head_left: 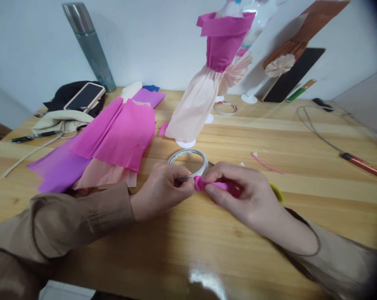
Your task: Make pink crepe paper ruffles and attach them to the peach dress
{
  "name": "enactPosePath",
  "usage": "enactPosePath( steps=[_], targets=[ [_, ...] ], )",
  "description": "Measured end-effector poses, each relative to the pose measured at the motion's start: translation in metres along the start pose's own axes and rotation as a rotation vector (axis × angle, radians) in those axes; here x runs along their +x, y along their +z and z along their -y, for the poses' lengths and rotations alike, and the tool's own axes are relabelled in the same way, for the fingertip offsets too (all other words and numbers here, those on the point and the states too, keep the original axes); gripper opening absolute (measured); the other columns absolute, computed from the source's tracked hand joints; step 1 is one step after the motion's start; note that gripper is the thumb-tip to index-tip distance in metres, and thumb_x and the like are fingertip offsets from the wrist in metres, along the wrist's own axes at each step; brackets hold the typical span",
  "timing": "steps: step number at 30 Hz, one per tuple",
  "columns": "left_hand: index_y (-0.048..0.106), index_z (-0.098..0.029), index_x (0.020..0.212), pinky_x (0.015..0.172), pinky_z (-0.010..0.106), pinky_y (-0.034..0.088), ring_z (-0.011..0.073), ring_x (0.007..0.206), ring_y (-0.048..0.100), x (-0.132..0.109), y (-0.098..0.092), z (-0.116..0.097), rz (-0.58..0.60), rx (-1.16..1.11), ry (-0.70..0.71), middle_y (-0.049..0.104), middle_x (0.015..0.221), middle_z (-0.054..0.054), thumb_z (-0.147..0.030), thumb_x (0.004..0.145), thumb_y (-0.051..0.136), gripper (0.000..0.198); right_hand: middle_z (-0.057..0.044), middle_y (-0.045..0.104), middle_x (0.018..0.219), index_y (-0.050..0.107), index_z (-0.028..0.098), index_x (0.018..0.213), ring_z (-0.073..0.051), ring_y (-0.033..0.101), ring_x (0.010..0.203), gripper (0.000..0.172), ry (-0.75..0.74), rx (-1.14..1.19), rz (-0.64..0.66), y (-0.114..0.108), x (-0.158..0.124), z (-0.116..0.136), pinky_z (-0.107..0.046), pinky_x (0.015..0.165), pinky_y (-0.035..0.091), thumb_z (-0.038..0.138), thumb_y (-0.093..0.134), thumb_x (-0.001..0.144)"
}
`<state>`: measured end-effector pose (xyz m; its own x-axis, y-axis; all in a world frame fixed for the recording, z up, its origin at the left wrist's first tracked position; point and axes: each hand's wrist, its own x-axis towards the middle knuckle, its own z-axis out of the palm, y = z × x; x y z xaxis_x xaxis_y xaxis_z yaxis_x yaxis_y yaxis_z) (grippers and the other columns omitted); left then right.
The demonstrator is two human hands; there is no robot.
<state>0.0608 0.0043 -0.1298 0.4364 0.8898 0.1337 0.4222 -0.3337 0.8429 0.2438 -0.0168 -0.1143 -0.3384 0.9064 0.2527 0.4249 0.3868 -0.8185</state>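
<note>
A small piece of bright pink crepe paper (218, 185) is gathered between my two hands above the front of the table. Finger and thumb of my left hand (165, 189) are pinched at its left end. My right hand (249, 189) is closed on the rest of the paper, hiding part of it. Just behind the fingertips is a roll of white tape (203, 166); whether my left fingers touch it I cannot tell. Yellow scissors-like handle (276, 192) shows partly behind my right hand. Past the tape stands a doll-like figure in a pink top (221, 50) and pale pleated skirt (193, 104).
Pink crepe sheets (126, 133) and a purple sheet (60, 162) lie at left, near a phone (85, 98), a pen (35, 136) and a flask (93, 50). Behind right are a brown paper dress (288, 50), a dark tablet-like slab (296, 77) and a red-handled tool (363, 166).
</note>
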Motion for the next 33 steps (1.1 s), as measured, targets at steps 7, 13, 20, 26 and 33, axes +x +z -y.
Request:
enactPosePath(
  steps=[7, 13, 20, 26, 33],
  targets=[
    [0.031, -0.016, 0.050, 0.049, 0.022, 0.019, 0.0066, 0.054, 0.025, 0.001, -0.003, -0.003, 0.006, -0.028, -0.011, 0.025, 0.055, -0.004, -0.015, 0.072, 0.047, 0.027, 0.006, 0.047, 0.051, 0.060, 0.016, 0.076, -0.007, 0.044, 0.037, 0.019, 0.389, 0.295, 0.274, -0.014, 0.010, -0.005, -0.019, 0.033, 0.035, 0.033, 0.065, 0.081],
    [0.032, -0.016, 0.050, 0.048, 0.021, 0.020, 0.0062, 0.053, 0.026, 0.000, -0.003, -0.005, 0.017, -0.036, 0.006, 0.026, 0.054, -0.005, -0.015, 0.072, 0.046, 0.026, 0.005, 0.049, 0.052, 0.059, 0.018, 0.069, -0.007, 0.046, 0.043, 0.017, 0.218, 0.077, 0.287, -0.017, 0.006, -0.006, -0.020, 0.040, 0.036, 0.028, 0.063, 0.083],
    [0.030, -0.016, 0.050, 0.049, 0.021, 0.019, 0.0058, 0.052, 0.025, 0.000, -0.004, -0.008, 0.039, -0.026, -0.012, 0.024, 0.054, -0.005, -0.015, 0.071, 0.045, 0.026, 0.003, 0.054, 0.063, 0.056, 0.019, 0.069, -0.009, 0.047, 0.054, 0.018, 0.071, -0.245, 0.308, -0.020, 0.003, -0.008, -0.022, 0.049, 0.035, 0.028, 0.068, 0.079],
    [0.036, -0.015, 0.050, 0.049, 0.021, 0.020, 0.0066, 0.054, 0.027, -0.001, -0.003, -0.008, 0.067, -0.030, -0.034, 0.025, 0.054, -0.004, -0.016, 0.071, 0.045, 0.022, 0.002, 0.056, 0.063, 0.059, 0.018, 0.072, -0.010, 0.047, 0.055, 0.016, -0.013, -0.119, 0.333, -0.019, 0.004, -0.002, -0.022, 0.051, 0.038, 0.023, 0.055, 0.087],
    [0.034, -0.016, 0.050, 0.048, 0.021, 0.020, 0.0064, 0.053, 0.026, -0.002, -0.002, -0.008, 0.069, -0.045, -0.031, 0.025, 0.053, -0.004, -0.017, 0.072, 0.046, 0.025, 0.001, 0.060, 0.062, 0.061, 0.018, 0.071, -0.010, 0.052, 0.055, 0.014, -0.031, -0.155, 0.177, -0.011, 0.003, -0.003, -0.023, 0.051, 0.039, 0.018, 0.057, 0.085]
  ],
)
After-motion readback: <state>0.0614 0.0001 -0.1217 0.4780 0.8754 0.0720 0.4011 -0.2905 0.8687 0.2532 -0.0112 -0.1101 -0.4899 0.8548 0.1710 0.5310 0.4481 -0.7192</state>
